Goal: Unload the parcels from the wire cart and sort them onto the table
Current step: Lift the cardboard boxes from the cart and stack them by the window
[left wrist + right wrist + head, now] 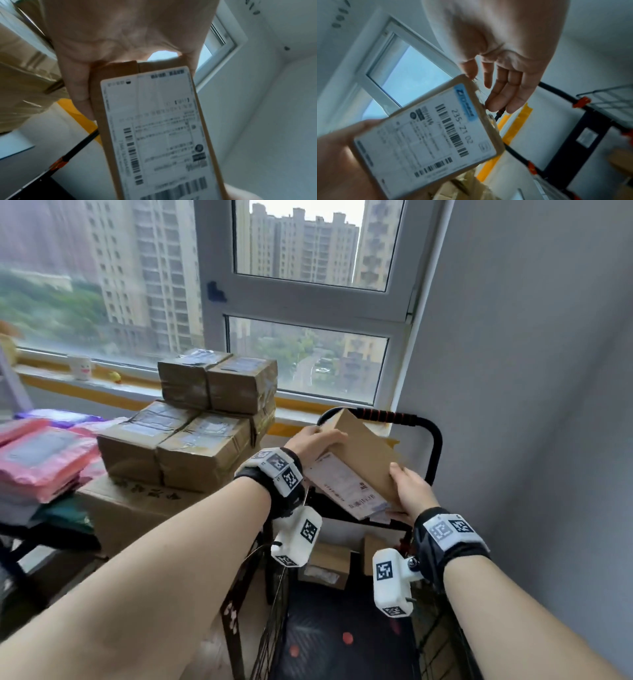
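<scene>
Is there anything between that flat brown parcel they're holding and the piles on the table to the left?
Nothing visible blocks it. The flat brown cardboard parcel, held by the left hand and right hand, is already above the black wire cart. The stacked brown taped boxes stand just left, with open air between.
</scene>
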A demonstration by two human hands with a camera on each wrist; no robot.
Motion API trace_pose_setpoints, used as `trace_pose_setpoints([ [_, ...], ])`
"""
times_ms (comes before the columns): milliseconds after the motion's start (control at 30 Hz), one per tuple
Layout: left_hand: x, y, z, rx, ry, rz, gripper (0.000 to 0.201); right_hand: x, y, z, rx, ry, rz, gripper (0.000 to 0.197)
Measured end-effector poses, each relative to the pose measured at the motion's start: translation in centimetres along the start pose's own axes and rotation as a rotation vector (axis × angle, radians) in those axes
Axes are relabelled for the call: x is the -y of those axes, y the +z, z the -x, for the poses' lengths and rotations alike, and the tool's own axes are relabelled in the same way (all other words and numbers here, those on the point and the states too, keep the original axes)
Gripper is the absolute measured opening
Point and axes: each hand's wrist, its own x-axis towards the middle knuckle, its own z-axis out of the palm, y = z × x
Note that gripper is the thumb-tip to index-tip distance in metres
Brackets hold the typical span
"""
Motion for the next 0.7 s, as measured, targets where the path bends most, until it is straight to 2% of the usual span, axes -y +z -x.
trace_pose_setpoints([
  [33,-0.2,-1.1,0.3,-0.013,-0.046,0.054,0.057,0.8,0.3,0.4,0.0,-0.02,-0.05,0.035],
  [67,-0.3,-2.2,0.7,-0.024,-0.088,0.128,0.049,1.5,0.8,0.6,0.001,-0.028,-0.102,0.032],
  [100,-0.5,-3.3,1.1,-0.044,-0.119,0.214,0.043,2.3,1.1,1.0,0.017,-0.042,-0.13,0.037],
  [167,-0.8,-5.3,1.9,-0.092,-0.144,0.317,0.036,3.9,2.0,1.7,0.071,-0.12,-0.057,0.061],
  [300,-1.5,-9.1,3.1,-0.15,-0.186,0.338,0.039,6.3,4.5,3.0,0.149,-0.414,0.369,0.115],
  [400,-1.2,-11.9,3.8,-0.13,-0.251,0.33,0.041,7.4,7.1,3.4,0.252,-0.493,0.452,0.126],
  [467,-0.9,-13.6,3.7,-0.138,-0.26,0.347,0.041,8.0,8.7,3.5,0.304,-0.453,0.436,0.121],
  [600,-0.6,-17.4,2.5,-0.141,-0.238,0.474,0.043,9.8,11.7,2.8,0.416,-0.257,-0.041,0.079],
  [700,-0.4,-20.4,1.4,-0.143,-0.235,0.567,0.043,11.5,14.0,2.7,0.474,-0.201,-0.207,0.054],
])
